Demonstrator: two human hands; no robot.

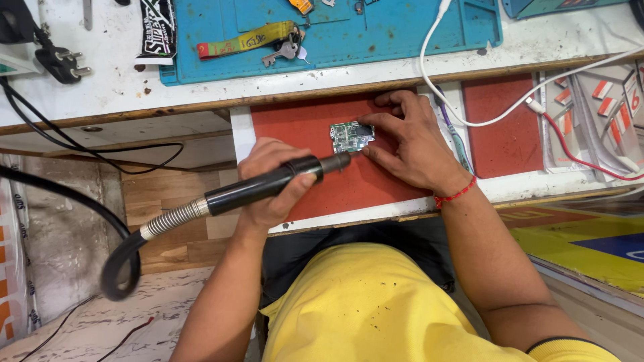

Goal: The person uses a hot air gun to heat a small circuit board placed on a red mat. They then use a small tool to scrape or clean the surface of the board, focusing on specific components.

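Note:
A small green circuit board lies on a red mat in a pulled-out drawer. My left hand grips a black hot-air wand whose nozzle points right at the board's lower edge; its ribbed metal hose runs down left into a black tube. My right hand rests on the mat, fingertips pressing the board's right side. A red thread is tied round that wrist.
A blue work mat with a lanyard and keys lies on the white bench above. A white cable crosses a second red mat. A black plug sits far left.

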